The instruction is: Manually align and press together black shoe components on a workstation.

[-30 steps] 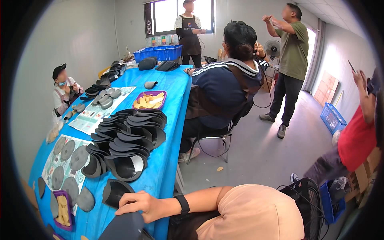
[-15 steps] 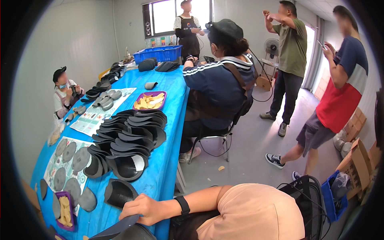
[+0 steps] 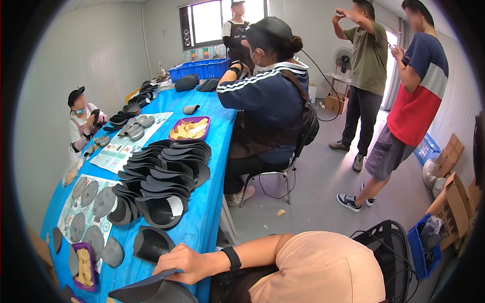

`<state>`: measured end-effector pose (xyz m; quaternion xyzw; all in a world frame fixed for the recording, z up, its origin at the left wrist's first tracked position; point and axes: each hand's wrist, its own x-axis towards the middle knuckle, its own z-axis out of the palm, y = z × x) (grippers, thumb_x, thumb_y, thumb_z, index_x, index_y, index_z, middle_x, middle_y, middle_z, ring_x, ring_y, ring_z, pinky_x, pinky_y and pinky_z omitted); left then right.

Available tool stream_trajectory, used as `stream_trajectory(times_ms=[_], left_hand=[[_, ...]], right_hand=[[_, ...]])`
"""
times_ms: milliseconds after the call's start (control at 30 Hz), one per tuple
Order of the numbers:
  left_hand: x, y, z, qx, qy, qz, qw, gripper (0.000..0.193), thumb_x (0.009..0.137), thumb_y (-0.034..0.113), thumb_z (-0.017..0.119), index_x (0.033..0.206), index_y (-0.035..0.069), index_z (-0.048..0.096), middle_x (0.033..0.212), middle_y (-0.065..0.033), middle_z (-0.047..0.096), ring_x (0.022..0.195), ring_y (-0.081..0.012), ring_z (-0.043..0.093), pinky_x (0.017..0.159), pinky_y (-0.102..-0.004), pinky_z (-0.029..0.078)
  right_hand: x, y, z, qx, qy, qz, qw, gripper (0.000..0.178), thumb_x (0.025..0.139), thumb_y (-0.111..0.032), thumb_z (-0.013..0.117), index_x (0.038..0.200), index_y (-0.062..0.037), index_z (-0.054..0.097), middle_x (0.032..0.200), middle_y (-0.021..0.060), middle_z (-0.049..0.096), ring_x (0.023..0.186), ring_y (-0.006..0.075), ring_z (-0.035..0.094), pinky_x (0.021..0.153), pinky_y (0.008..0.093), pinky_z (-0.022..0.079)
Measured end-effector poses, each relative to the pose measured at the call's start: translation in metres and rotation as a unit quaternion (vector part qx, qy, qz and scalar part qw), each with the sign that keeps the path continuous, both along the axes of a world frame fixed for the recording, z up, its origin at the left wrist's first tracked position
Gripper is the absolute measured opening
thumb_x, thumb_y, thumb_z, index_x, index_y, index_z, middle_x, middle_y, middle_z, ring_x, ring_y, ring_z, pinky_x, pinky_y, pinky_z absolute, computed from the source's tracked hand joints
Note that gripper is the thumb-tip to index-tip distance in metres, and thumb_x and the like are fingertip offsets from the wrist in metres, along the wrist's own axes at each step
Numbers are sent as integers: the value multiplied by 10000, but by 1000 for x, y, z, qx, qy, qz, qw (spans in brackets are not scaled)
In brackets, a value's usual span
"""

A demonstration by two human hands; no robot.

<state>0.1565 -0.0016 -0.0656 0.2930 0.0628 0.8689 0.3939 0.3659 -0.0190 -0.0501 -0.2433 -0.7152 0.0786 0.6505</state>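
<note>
At the near edge of the table my right hand point(image 3: 180, 263) is closed, its fingers pinching the upper edge of a dark grey curved piece point(image 3: 144, 286), which looks like a slipper upper. The piece bends over, and its lower part runs out of the picture. My left hand is out of the picture. Just beyond my right hand lies another black curved piece point(image 3: 151, 244), hollow side showing. Farther along the table, several similar black pieces stand nested in rows point(image 3: 164, 177). Flat grey oval pieces point(image 3: 104, 202) lie to their left on a printed sheet.
A blue cover point(image 3: 212, 202) lies over the table. Purple trays point(image 3: 93, 275) point(image 3: 208, 130) hold yellowish scraps. A blue crate point(image 3: 199, 68) stands at the far end. A co-worker point(image 3: 273, 101) sits along the right side; another point(image 3: 86, 118) is across. Cartons point(image 3: 449, 156) stand at the right wall.
The piece in my right hand has tilted, its left end now higher. The seated co-worker on the right has leaned toward the table. The standing person at far right has shifted left.
</note>
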Motion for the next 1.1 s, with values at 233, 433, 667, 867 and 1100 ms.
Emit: stream_trajectory(times_ms=[233,433,667,867,1100], left_hand=[[6,3,-1,-5,-22,-15,1000,632,893,322,631,1376,-38,442,1204,-188,603,951,-227,613,824,-388,489],[9,5,-5,-11,-41,-23,999,624,898,301,624,1385,-37,430,1206,-186,598,944,-218,610,807,-379,492],[15,9,-11,-16,-64,-32,997,615,905,277,616,1395,-36,417,1209,-183,591,936,-208,607,786,-369,495],[15,6,-21,-27,-84,-30,996,608,910,257,609,1403,-35,406,1212,-181,585,928,-199,604,768,-360,498],[14,0,-33,-41,-100,-30,994,601,917,233,601,1413,-34,392,1215,-178,579,920,-189,601,748,-350,502]], right_hand=[[0,0,1,5,-3,2,1000,102,794,-24,711,878,-15,654,739,82,605,559,243,602,493,316,451],[2,-1,0,1,-4,9,1000,105,792,-23,713,881,-17,657,744,86,611,565,251,605,494,321,453],[4,-2,-5,-46,19,14,999,85,823,-43,697,879,-3,648,711,95,599,546,229,597,486,312,444],[7,-4,-11,-245,155,100,952,230,950,-190,633,872,26,621,679,42,625,496,91,586,470,237,422],[17,-3,-4,-317,276,157,894,279,985,-223,588,1056,41,533,761,85,658,550,132,654,482,237,502]])
